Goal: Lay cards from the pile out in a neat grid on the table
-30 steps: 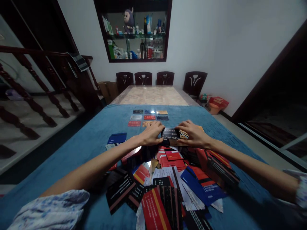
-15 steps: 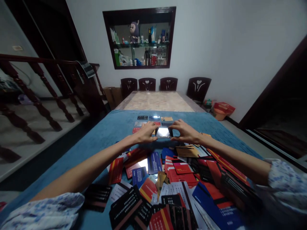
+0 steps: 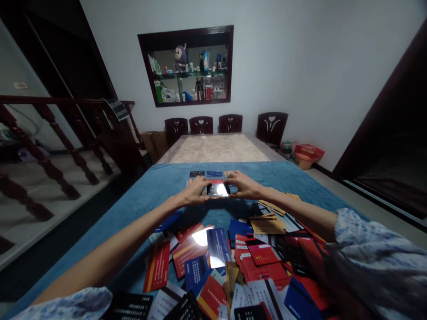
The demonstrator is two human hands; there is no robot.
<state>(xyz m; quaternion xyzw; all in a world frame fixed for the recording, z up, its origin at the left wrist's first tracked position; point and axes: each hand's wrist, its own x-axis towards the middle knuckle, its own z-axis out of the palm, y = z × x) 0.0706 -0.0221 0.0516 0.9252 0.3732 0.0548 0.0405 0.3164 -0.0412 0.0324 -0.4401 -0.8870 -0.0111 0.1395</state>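
My left hand (image 3: pixel 194 191) and my right hand (image 3: pixel 246 186) pinch a dark, glossy card (image 3: pixel 213 190) by its two short sides, with a bright reflection on its face. Just beyond it, a black card (image 3: pixel 197 174), a blue card (image 3: pixel 214 174) and a yellow card (image 3: pixel 228 174) lie in a row. Part of a red card (image 3: pixel 216 181) shows behind the held one; my hands hide other cards there. Nearer to me spreads a loose, overlapping heap of bank-type cards, among them a blue card (image 3: pixel 218 247), a red card (image 3: pixel 157 266) and a gold card (image 3: pixel 267 225).
A blue cloth (image 3: pixel 133 209) covers the near part of the long table (image 3: pixel 220 149). Dark chairs (image 3: pixel 271 126) stand at its far end. To the left runs a wooden railing (image 3: pixel 50 100); a red bag (image 3: pixel 309 151) sits on the floor at right.
My view has tilted up and shifted somewhat. Both hands still hold the dark card, which now appears a little further left and lower, covering cards in the laid-out rows.
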